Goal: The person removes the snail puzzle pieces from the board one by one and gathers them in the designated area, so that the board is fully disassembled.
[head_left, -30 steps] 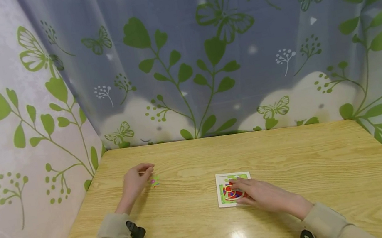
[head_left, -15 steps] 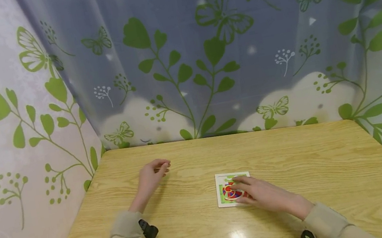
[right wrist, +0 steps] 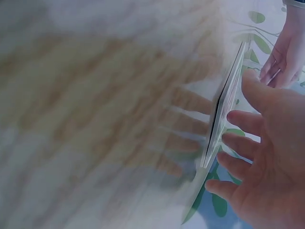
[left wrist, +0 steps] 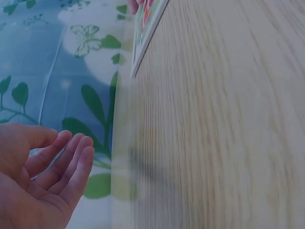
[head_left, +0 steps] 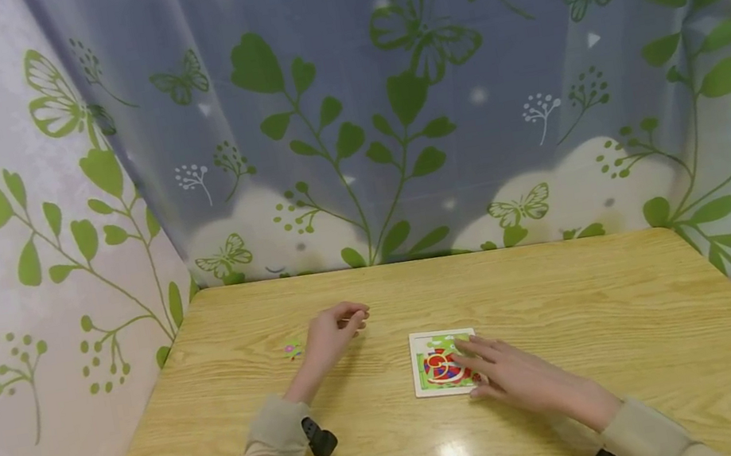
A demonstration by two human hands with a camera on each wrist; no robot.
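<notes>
White-rimmed square picture board, printed in red, green and blue, lies flat on a pale wooden table, near its middle. The right hand reaches over the board's right side, its 4 fingers stretched out and slightly apart, the thumb by the lower right corner. It grips nothing; whether the fingertips touch the board cannot be told. Handling the board well would probably take light, flat fingers on the rim, so that it stays put and the picture uncovered.

Left of the board, well apart from it, is the left hand. Its thumb and index fingertip nearly meet, the other fingers softly bent, with nothing visible between them. Behind that wrist lies 1 small pink-and-green piece, best picked up by its edges. Beyond the table hangs a grey-blue curtain with leaves and butterflies.
</notes>
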